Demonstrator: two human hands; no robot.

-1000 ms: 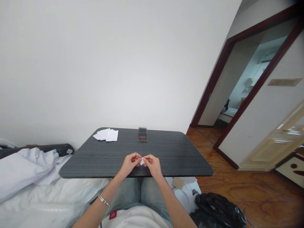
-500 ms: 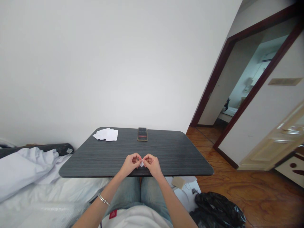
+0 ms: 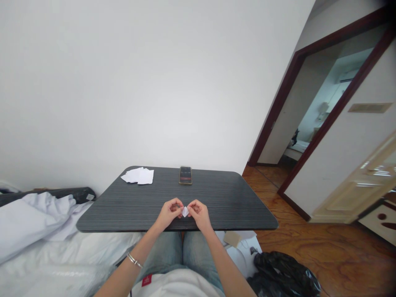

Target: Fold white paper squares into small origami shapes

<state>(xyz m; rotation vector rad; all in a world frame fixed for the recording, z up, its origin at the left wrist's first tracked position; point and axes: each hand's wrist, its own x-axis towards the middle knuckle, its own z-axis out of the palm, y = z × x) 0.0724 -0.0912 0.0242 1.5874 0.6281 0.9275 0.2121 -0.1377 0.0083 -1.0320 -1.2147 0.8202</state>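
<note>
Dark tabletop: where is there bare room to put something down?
Bare: from the smartphone to the tabletop's right edge; also between smartphone and white papers. Crowded: front middle, where left hand and right hand pinch folded paper.

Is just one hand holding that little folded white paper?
No, the left hand and the right hand both pinch the little folded white paper, one at each side.

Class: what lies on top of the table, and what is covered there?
On the table lie white papers and a phone. The left hand and right hand hold a folded paper over it. Whatever is under papers, phone or hands cannot be seen.
</note>
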